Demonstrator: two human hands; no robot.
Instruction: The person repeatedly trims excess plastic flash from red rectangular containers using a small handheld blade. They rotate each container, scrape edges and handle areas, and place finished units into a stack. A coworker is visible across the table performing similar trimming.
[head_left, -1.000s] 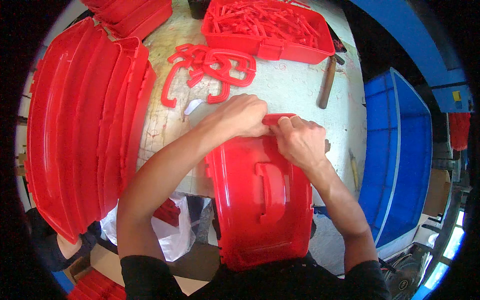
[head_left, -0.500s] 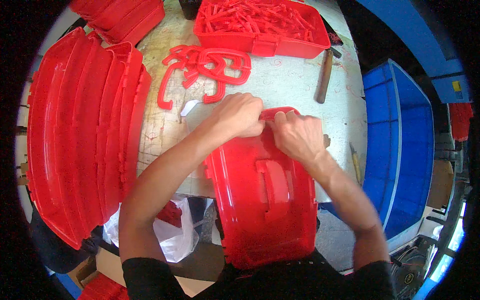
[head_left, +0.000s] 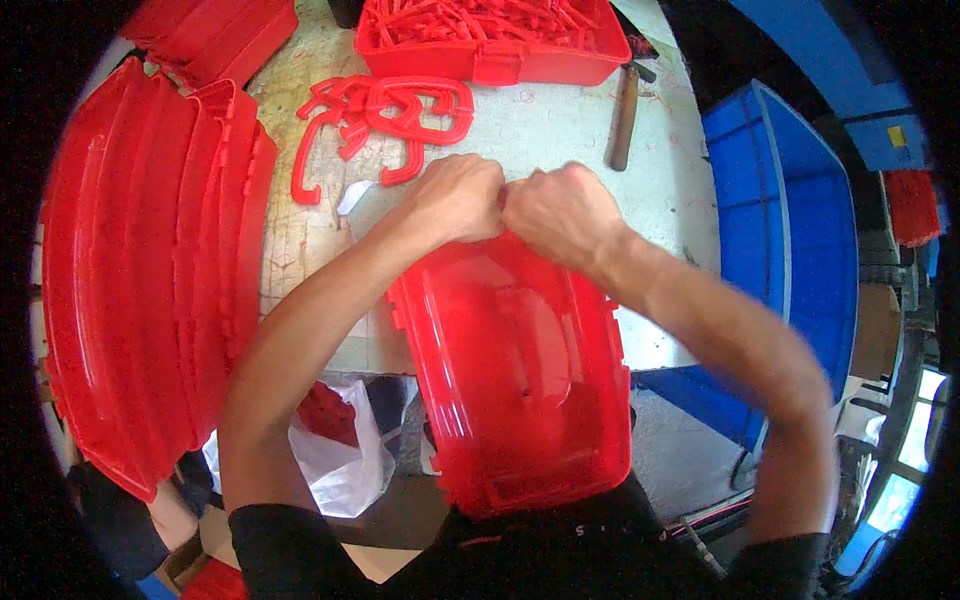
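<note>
A red, glossy, curved plastic lid (head_left: 500, 400) spans from the table's near edge to my body. Both hands meet at its far end. My left hand (head_left: 458, 198) is closed there, knuckles up. Pressed against it, my right hand (head_left: 565, 212) is also closed, in a fist. Between them shows a small bit of red; the fingertips and exactly how they grip the lid's end are hidden. Just beyond my hands, several red C-shaped handles (head_left: 425, 128) lie in a heap on the table, with a small white scrap (head_left: 352, 196) close by.
A red bin (head_left: 570, 68) full of thin red pieces stands at the back of the worktable (head_left: 660, 220). A hammer (head_left: 624, 120) lies to its right. Nested red shells (head_left: 120, 270) are stacked on the left; a blue crate (head_left: 825, 260) stands on the right. A white bag (head_left: 345, 465) hangs below.
My hands have come closer together at the lid's far end, and my right hand has turned over into a fist. My right elbow has swung outward. The whole view has shifted slightly.
</note>
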